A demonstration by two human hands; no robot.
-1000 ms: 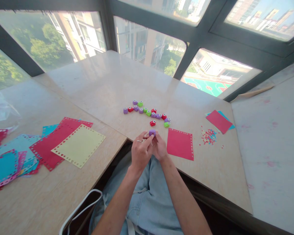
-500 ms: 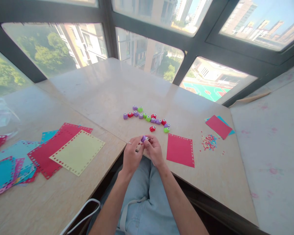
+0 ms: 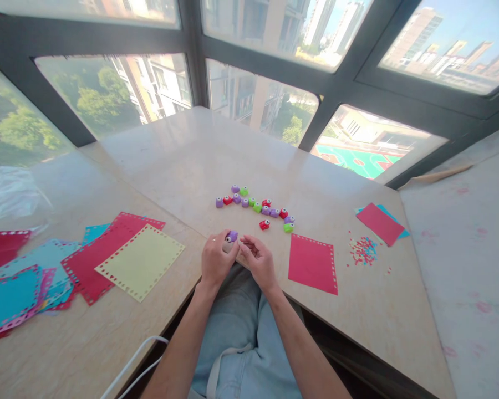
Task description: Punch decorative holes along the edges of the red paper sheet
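Note:
In my left hand (image 3: 216, 261) is a small purple craft punch (image 3: 232, 236), held up between thumb and fingers near the table's front edge. Just to its right, my right hand (image 3: 261, 265) has its fingers curled together in a pinch, apart from the punch; whatever may be in them is too small to make out. Beyond both hands, several purple, green and red craft punches (image 3: 256, 207) stand in an uneven row. A single red punch (image 3: 264, 224) sits a little nearer. Right of my hands lies a red paper sheet (image 3: 312, 264) with holes punched along its top and right edges.
Punched red and pale yellow sheets (image 3: 141, 262) overlap at the left, beside a pile of blue and pink paper (image 3: 12, 293). Tiny punched bits (image 3: 362, 251) are scattered at the right, below small red and blue sheets (image 3: 380, 223). A white cable (image 3: 135, 354) hangs at the front.
The purple punch has gone from between both hands into my left hand alone, turned and shifted left. My right hand has come away from it. The view has shifted slightly.

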